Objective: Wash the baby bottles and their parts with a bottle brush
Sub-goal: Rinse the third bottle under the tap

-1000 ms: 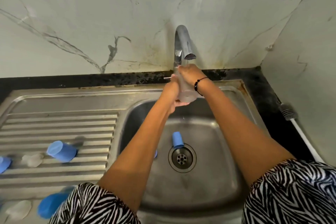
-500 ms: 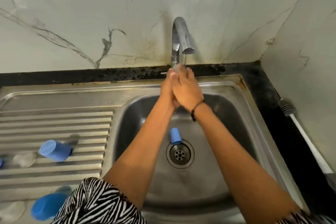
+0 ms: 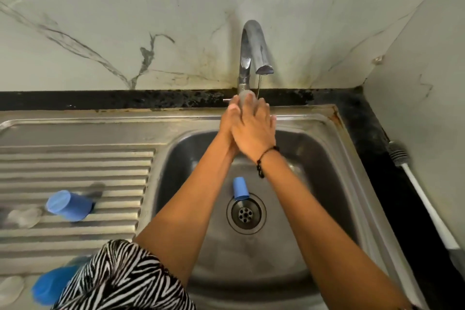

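Under tap (image 3: 253,53): clear bottle (image 3: 245,96), clasped between left hand (image 3: 229,121) and right hand (image 3: 254,128), fingers wrapped round it. Blue cap (image 3: 240,188) beside drain (image 3: 246,213). Brush (image 3: 425,199) on bench.

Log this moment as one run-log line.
stage: rinsing | left hand and right hand: together hold clear bottle under tap | bottle brush: counter, untouched | blue cap: by drain

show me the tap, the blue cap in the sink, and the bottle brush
tap (image 3: 251,40): head view, on its curved neck.
blue cap (image 3: 239,188): head view, on its side wall.
bottle brush (image 3: 400,156): head view, on its bristle head.
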Motion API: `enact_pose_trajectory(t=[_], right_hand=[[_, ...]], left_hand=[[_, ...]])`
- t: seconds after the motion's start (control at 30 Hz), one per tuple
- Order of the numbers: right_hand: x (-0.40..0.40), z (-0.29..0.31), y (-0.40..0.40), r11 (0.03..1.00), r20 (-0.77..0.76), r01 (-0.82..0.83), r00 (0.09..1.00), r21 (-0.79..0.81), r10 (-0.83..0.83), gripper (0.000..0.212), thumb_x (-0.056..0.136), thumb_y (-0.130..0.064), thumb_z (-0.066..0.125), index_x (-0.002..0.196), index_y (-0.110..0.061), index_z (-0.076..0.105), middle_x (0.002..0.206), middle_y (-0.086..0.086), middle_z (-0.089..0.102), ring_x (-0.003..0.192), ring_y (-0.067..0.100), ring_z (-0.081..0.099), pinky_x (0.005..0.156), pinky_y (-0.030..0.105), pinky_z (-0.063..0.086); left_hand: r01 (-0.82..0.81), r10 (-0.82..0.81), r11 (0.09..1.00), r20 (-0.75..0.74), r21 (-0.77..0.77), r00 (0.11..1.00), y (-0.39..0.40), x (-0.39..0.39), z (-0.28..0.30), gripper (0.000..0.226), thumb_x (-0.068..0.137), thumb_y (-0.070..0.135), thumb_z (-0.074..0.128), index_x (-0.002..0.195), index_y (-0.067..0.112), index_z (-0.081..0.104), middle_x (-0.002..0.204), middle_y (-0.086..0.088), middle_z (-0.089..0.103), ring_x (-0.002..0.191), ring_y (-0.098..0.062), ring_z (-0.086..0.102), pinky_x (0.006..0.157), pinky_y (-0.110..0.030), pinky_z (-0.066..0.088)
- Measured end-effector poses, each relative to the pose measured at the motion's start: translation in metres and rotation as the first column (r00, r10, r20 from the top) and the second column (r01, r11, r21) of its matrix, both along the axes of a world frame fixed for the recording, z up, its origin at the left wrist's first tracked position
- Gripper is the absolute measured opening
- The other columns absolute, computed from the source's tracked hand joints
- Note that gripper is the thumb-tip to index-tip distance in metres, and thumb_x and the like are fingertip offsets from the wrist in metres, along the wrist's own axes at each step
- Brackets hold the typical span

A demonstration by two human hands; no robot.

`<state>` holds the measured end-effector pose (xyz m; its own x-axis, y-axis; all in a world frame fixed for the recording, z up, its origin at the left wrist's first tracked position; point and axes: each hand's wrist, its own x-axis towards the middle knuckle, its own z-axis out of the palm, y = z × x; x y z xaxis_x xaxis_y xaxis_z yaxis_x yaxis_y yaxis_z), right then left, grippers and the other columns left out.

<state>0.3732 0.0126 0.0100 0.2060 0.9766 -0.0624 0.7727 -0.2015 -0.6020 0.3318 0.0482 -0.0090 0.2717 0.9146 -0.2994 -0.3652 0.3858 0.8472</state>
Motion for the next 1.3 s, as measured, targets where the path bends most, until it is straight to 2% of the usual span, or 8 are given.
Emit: enact_pose_trajectory(t=[0.07,0.2,0.43,0.57,0.7,0.93,1.13,1.3], right_hand=[[0.011,0.01,0.019,0.999,-0.072,0.045,0.996,-0.003,-0.045,0.052,0.1,-0.042,0.022,0.145,-0.017,0.025,0.141,0.018,0.039,0.133,0.032,0.034,0.114,0.048,0.014],[0.035,0.032,0.056,0.995,-0.436,0.024,0.897,-0.099,-0.065,0.048,0.102,-0.035,0.028,0.115,0.001,0.057,0.1,0.015,0.058,0.095,0.025,0.055,0.082,0.03,0.04],[0.038,0.016,0.074,0.97,-0.392,0.172,0.892,-0.171,-0.227,0.037,0.099,-0.032,0.035,0.081,-0.006,0.056,0.083,0.012,0.055,0.079,0.025,0.051,0.056,0.027,0.035],[0.02,0.025,0.048,0.997,-0.509,0.056,0.857,-0.05,-0.074,0.046,0.102,-0.036,0.027,0.103,0.0,0.057,0.087,0.012,0.054,0.083,0.023,0.053,0.071,0.03,0.04],[-0.002,-0.009,-0.003,0.996,-0.117,-0.074,0.99,0.04,0.078,0.058,0.1,-0.039,0.022,0.148,-0.007,0.022,0.153,0.02,0.017,0.143,0.029,0.015,0.117,0.037,0.012],[0.033,0.026,0.05,0.993,-0.485,0.012,0.872,-0.119,-0.069,0.053,0.101,-0.042,0.022,0.123,-0.005,0.052,0.116,0.02,0.058,0.107,0.03,0.055,0.097,0.039,0.042],[-0.012,0.005,0.002,0.997,0.067,-0.071,0.995,0.02,0.069,0.048,0.1,-0.034,0.024,0.142,-0.01,0.031,0.149,0.016,0.029,0.141,0.03,0.02,0.115,0.042,0.014],[0.008,0.0,-0.005,0.998,-0.038,-0.063,0.997,0.016,0.064,0.051,0.101,-0.036,0.026,0.149,-0.02,0.019,0.156,0.006,0.018,0.142,0.024,0.021,0.114,0.043,0.007]], left_hand=[[-0.037,0.038,0.999,0.034,-0.021,0.999,0.001,0.006,-0.003,0.057,0.086,0.052,0.054,0.129,0.015,0.058,0.127,-0.014,0.058,0.122,-0.026,0.052,0.105,-0.039,0.039],[0.028,-0.016,0.979,0.061,-0.201,0.998,0.001,-0.003,0.0,0.047,0.099,0.046,0.033,0.101,0.008,0.06,0.076,-0.01,0.066,0.069,-0.021,0.062,0.059,-0.028,0.052],[-0.053,0.052,0.999,-0.346,0.008,0.937,0.007,0.01,0.008,0.048,0.103,0.041,0.028,0.115,0.007,0.059,0.108,-0.015,0.067,0.091,-0.023,0.066,0.08,-0.033,0.056],[-0.202,0.166,0.971,-0.248,-0.129,0.954,0.013,0.015,-0.008,0.04,0.101,0.04,0.032,0.104,0.012,0.06,0.108,-0.015,0.065,0.103,-0.03,0.063,0.087,-0.038,0.051],[-0.11,0.111,0.994,-0.254,0.017,0.961,0.006,0.001,-0.009,0.033,0.103,0.035,0.027,0.114,0.017,0.052,0.104,0.006,0.056,0.096,0.001,0.055,0.063,-0.006,0.044],[-0.057,0.056,0.989,-0.014,-0.136,0.998,-0.014,-0.007,-0.003,0.044,0.101,0.041,0.033,0.1,0.004,0.058,0.075,-0.014,0.062,0.055,-0.023,0.06,0.048,-0.025,0.051],[-0.17,0.176,0.98,0.058,-0.105,0.983,-0.02,-0.012,0.002,0.05,0.103,0.034,0.02,0.135,0.004,0.043,0.11,0.0,0.056,0.12,-0.024,0.048,0.098,-0.026,0.039],[-0.071,0.067,0.992,-0.035,-0.105,0.997,-0.024,-0.012,0.002,0.051,0.104,0.036,0.024,0.142,0.004,0.039,0.123,-0.006,0.057,0.104,-0.019,0.062,0.079,-0.025,0.051]])
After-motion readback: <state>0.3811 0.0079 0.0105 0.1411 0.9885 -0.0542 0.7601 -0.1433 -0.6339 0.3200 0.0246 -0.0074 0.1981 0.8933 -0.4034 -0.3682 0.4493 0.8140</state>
